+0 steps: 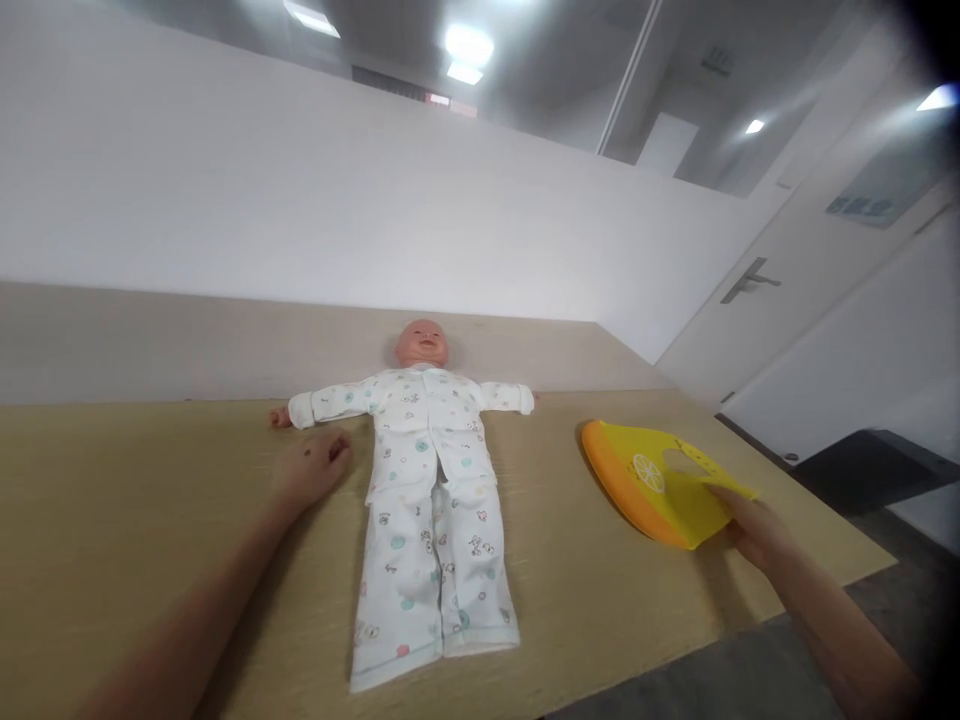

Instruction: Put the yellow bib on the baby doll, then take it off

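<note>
A baby doll (424,343) lies on its back on the table, arms spread, dressed in white printed pajamas (427,460). The trouser legs lie flat toward me. Beside the doll's torso, on the left, my left hand (313,466) is loosely curled, with nothing visible in it and apart from the clothes. At the right, my right hand (754,527) grips the edge of a yellow baby bib (675,480) with an orange catch pocket and a white citrus print. The bib is tilted over the tabletop; the fingers behind it are hidden.
The wooden table (577,620) ends at a slanting edge on the right. Behind it rises a white wall (300,200) with glass above. A door with a lever handle (750,281) and a dark chair-like object (877,468) are off to the right.
</note>
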`<action>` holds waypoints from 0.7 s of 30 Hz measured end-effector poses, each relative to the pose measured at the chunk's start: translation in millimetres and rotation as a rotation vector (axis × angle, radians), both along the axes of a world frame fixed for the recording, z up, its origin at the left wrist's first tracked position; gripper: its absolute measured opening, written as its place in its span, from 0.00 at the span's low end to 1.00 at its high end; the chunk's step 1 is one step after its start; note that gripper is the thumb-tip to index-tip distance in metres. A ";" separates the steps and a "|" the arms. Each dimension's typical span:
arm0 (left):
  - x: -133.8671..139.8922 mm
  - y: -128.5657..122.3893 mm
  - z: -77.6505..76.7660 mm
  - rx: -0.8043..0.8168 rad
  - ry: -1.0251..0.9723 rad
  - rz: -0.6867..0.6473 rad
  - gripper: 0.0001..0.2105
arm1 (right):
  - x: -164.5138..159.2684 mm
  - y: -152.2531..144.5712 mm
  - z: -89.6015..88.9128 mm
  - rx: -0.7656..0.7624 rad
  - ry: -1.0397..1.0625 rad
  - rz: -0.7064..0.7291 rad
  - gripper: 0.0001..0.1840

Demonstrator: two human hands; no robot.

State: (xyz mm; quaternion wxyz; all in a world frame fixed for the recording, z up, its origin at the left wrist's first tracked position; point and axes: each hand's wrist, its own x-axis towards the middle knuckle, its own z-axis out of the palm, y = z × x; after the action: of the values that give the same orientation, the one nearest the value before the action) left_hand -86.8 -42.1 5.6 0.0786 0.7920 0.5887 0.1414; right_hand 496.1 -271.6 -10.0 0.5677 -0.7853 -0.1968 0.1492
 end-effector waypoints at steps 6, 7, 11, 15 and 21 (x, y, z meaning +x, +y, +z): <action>1.0 -0.9 0.3 -0.006 -0.027 0.005 0.12 | -37.5 27.4 61.7 0.278 0.422 0.068 0.07; 1.2 -0.9 0.4 -0.007 -0.032 0.013 0.11 | -45.5 33.0 74.5 0.299 0.421 0.101 0.05; 0.5 -0.5 -1.9 0.028 -0.072 0.003 0.10 | -89.1 58.2 124.0 0.339 0.395 0.265 0.04; -2.3 -0.9 -7.6 0.027 -0.209 -0.021 0.14 | -140.0 78.3 163.2 0.254 0.347 0.461 0.08; 6.4 -9.4 11.5 0.074 -0.622 -0.001 0.20 | -202.8 100.6 203.0 0.439 0.357 0.941 0.13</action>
State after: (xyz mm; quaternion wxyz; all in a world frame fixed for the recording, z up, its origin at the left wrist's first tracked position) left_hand -80.4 -51.5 17.0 0.2262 0.7133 0.5304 0.3983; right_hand 293.3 -171.0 193.0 0.6148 -0.4379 -0.4541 0.4733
